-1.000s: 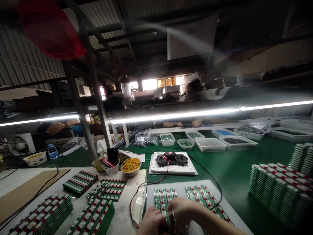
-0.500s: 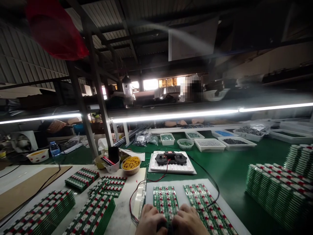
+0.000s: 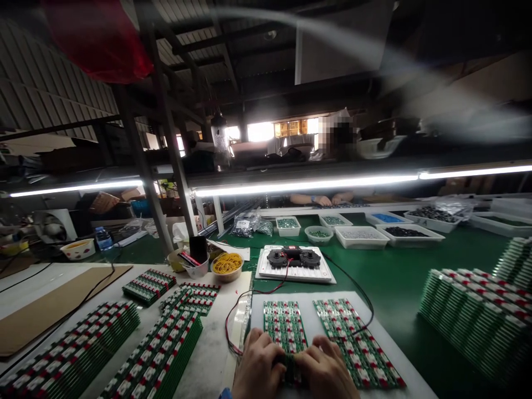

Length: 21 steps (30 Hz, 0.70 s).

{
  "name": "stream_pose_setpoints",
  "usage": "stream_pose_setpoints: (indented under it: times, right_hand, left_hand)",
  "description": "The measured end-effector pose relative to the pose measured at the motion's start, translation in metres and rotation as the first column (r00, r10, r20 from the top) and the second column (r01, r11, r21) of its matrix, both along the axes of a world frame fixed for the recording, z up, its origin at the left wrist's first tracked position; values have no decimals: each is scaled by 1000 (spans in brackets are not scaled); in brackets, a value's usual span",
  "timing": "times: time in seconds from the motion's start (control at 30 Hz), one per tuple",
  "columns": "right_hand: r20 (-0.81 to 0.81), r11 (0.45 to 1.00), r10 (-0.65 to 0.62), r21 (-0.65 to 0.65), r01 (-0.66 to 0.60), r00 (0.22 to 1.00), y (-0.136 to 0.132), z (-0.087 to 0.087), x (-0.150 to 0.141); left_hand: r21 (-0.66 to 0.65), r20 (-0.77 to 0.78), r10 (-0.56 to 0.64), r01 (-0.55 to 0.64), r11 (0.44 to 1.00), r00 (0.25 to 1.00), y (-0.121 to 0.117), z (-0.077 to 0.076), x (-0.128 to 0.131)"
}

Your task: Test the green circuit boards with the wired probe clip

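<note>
My left hand (image 3: 261, 363) and my right hand (image 3: 322, 366) are side by side at the bottom of the view, fingers curled and closed. Between them they pinch the near part of a green circuit board panel (image 3: 285, 324) dotted with white and red parts; their fingers partly hide it. A second circuit board panel (image 3: 357, 343) lies just right of my right hand. Both panels rest on a white sheet (image 3: 255, 307). Beyond them, a black device with two round ends (image 3: 293, 257) sits on a white block (image 3: 328, 274), with red and black wires running from it.
Stacks of circuit boards stand left (image 3: 153, 354) and right (image 3: 474, 310). A bowl of yellow rubber bands (image 3: 227, 266) and a tub with pens (image 3: 195, 269) are at the left. White trays of small parts (image 3: 361, 237) line the back. Across the bench, another person's hands (image 3: 328, 199) show.
The camera view has shifted, so the bench things appear higher and slightly to the right. My hands stay at the near end of the left panel, with more of them showing.
</note>
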State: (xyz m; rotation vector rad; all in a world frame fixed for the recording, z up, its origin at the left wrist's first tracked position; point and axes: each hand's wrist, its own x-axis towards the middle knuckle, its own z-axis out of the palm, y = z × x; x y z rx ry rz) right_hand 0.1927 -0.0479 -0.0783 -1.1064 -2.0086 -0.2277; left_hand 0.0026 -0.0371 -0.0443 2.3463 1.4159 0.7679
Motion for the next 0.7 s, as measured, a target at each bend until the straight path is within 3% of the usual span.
stream_pose_setpoints:
  times: [0.2, 0.3, 0.5, 0.7]
  right_hand:
    - [-39, 989, 78, -124, -82, 996, -6, 11, 9]
    - [-8, 989, 99, -112, -99, 995, -11, 11, 14]
    - [26, 990, 106, -91, -104, 994, -18, -7, 16]
    - [45, 999, 46, -23, -45, 998, -19, -14, 12]
  left_hand:
    - [62, -9, -4, 4, 998, 1000, -9, 9, -2]
    - [107, -32, -61, 64, 992, 998, -13, 2, -8]
    - [87, 25, -92, 90, 992, 995, -15, -22, -16]
    - [94, 1, -145, 145, 985, 989, -12, -23, -18]
